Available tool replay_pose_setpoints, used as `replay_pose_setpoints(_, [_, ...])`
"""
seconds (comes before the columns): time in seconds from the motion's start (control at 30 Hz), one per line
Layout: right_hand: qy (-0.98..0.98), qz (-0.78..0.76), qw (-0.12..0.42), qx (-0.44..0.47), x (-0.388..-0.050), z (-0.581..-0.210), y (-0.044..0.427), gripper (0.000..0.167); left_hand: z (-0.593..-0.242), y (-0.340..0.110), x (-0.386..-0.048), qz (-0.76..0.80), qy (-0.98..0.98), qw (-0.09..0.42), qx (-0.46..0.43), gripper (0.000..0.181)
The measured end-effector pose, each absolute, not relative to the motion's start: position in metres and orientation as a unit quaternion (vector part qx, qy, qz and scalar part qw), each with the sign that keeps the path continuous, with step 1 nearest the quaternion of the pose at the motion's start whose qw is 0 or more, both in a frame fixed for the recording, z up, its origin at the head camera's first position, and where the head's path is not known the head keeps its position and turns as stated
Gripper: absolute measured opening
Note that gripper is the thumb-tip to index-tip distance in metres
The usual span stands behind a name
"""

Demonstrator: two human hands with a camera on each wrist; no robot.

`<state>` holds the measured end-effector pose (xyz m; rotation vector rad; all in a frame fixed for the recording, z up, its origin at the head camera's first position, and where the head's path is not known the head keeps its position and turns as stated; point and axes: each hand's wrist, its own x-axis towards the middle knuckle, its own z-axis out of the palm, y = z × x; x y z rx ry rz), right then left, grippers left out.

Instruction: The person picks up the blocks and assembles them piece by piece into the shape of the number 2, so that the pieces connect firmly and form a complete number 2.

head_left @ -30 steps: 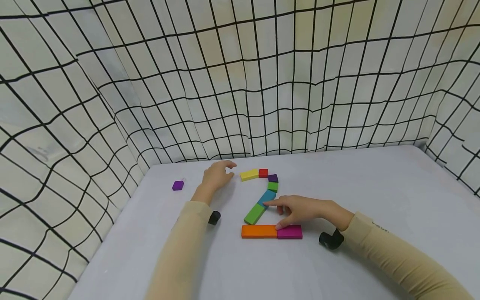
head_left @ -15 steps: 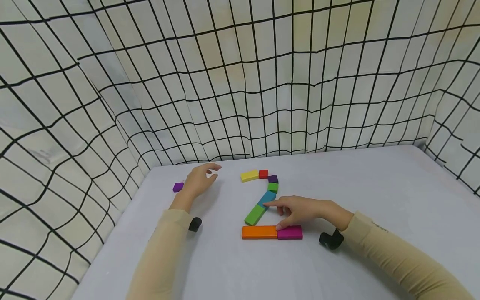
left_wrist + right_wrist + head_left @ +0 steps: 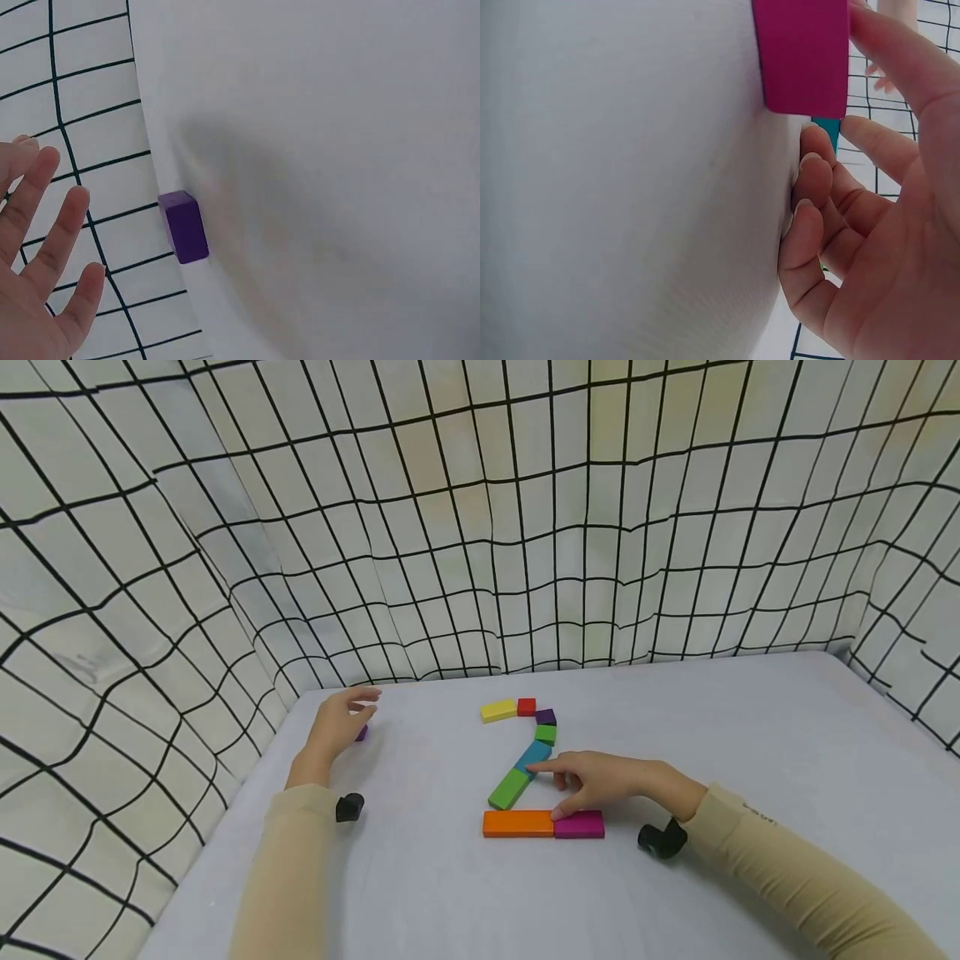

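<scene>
My left hand (image 3: 337, 724) hovers at the table's far left, over a small purple block (image 3: 362, 733) that it partly covers in the head view. In the left wrist view the fingers are spread and apart from the purple block (image 3: 184, 227). My right hand (image 3: 600, 778) rests among the row of blocks. Its index fingertip touches a blue block (image 3: 535, 755), and its thumb rests on a magenta block (image 3: 581, 825). The other fingers are bent and rest on the table, seen in the right wrist view.
The blocks form a shape like a 2: yellow (image 3: 498, 711), red (image 3: 527, 707), dark purple (image 3: 546, 717), green (image 3: 546, 735), blue, light green (image 3: 510, 789), orange (image 3: 517, 823) and magenta. A black net (image 3: 480, 543) rises behind the white table (image 3: 750, 735).
My left hand has moved left, away from the yellow block, to above the purple block at the far left. My right hand and the arranged blocks have stayed in place.
</scene>
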<state>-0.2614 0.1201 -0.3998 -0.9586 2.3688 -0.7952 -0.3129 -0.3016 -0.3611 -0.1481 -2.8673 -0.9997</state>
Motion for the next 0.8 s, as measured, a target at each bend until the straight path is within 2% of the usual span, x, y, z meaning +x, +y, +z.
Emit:
replay_pose_setpoints(0.3, [0.857, -0.292, 0.232, -0.356, -0.262, -0.398, 0.121, 0.074, -0.37, -0.324, -0.309, -0.349, -0.935, 0.057, -0.011, 0.038])
replay_pose_setpoints(0.67, [0.859, -0.293, 0.229, -0.352, -0.261, -0.397, 0.12, 0.073, -0.381, -0.345, -0.309, -0.467, -0.883, -0.006, 0.047, 0.051])
replay_pose_setpoints(0.8, [0.859, -0.292, 0.229, -0.352, -0.261, -0.397, 0.12, 0.073, -0.388, -0.347, -0.314, -0.457, -0.888, -0.009, 0.048, 0.051])
